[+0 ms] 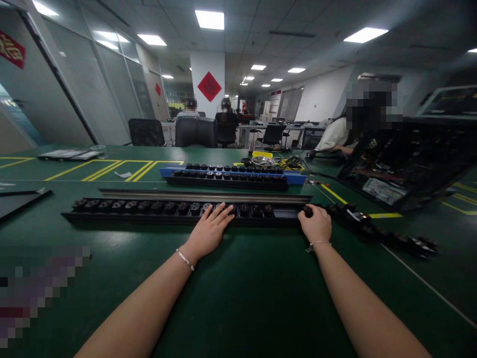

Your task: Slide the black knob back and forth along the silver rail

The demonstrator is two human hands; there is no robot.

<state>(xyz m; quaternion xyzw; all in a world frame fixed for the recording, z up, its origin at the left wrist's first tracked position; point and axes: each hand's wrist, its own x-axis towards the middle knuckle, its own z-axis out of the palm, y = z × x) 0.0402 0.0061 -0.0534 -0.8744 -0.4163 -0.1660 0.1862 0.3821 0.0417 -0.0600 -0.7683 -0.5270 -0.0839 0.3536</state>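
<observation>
A long black channel [130,219] lies across the green table in front of me, with a row of black socket modules [169,206] set in it. My left hand [208,228] rests flat over the modules near the middle, fingers spread. At the channel's right end, my right hand [316,223] pinches a black socket module [307,211]. Between that module and the row, a stretch of bare channel floor [285,213] shows. To the right, a chain of linked black modules [395,237] trails over the table. A thin dark metal strip [208,195] lies just behind the channel.
Farther back stands a blue rail [298,178] with more black modules. An open computer case [395,164] is at the right, with a person's sleeve [331,134] behind it. A metal bowl [263,161] and cables lie beyond. A dark flat panel [22,201] lies left.
</observation>
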